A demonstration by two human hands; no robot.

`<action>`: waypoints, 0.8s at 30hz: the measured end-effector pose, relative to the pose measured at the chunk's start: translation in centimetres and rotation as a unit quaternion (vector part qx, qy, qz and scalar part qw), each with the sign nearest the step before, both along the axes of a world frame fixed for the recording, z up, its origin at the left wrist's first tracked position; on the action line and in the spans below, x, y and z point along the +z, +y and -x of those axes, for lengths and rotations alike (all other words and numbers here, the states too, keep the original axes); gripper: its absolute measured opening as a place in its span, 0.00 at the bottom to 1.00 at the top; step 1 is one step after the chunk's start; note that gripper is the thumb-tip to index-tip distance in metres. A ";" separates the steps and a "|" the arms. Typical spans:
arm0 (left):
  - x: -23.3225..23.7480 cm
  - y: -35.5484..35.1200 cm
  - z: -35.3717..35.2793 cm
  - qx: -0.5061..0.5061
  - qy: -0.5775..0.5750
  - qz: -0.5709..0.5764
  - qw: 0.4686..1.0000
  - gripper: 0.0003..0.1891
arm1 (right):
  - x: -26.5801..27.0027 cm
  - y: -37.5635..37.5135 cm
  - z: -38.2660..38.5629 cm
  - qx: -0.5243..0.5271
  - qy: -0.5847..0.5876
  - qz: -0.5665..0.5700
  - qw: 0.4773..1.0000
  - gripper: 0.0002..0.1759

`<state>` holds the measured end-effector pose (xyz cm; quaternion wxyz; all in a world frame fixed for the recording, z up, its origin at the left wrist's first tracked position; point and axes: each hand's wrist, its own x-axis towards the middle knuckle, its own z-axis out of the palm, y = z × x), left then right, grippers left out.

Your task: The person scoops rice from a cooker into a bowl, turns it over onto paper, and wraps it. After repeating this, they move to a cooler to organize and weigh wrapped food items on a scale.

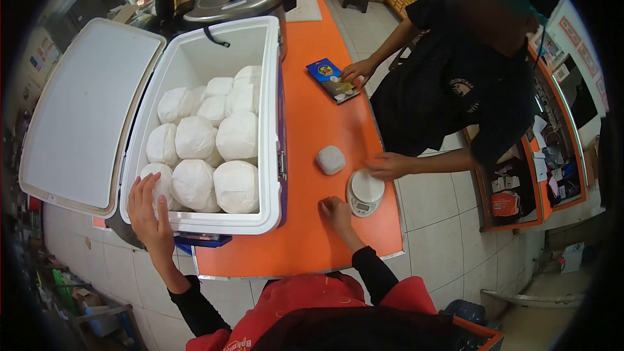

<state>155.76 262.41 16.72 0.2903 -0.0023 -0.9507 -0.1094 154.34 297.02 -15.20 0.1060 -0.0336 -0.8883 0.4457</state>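
Note:
An open white cooler box (276, 175) holds several rounded bundles (192, 185) in white wrapping, packed in rows. My left hand (151, 211) lies over its near left rim, fingers stretched out and touching the corner bundle (156, 172). On the orange table (312, 240), my right hand (337, 213) rests with curled fingers, just left of a small white kitchen scale (366, 188). I see nothing held in it. Beyond that hand sits a single greyish-white bundle (331, 160), apart from the scale.
Across the table a person in black (448, 84) has one hand (389, 166) beside the scale and the other (359, 73) at a blue-and-black packet (333, 80). The cooler's lid (91, 114) hangs open leftward. A large metal pot (234, 1) stands behind the cooler.

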 end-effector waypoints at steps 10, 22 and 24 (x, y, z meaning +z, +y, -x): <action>-0.9 -0.4 0.2 0.007 0.048 -0.012 0.999 0.17 | 0.6 -2.8 -6.7 0.203 0.086 -0.144 0.965 0.08; -1.8 -0.6 -0.2 0.025 0.073 -0.018 0.997 0.18 | 0.2 -2.8 -6.6 0.218 0.056 -0.114 0.968 0.08; -1.9 -0.6 -0.3 0.026 0.074 -0.019 0.997 0.18 | 0.5 -2.7 -6.6 0.221 0.058 -0.112 0.967 0.08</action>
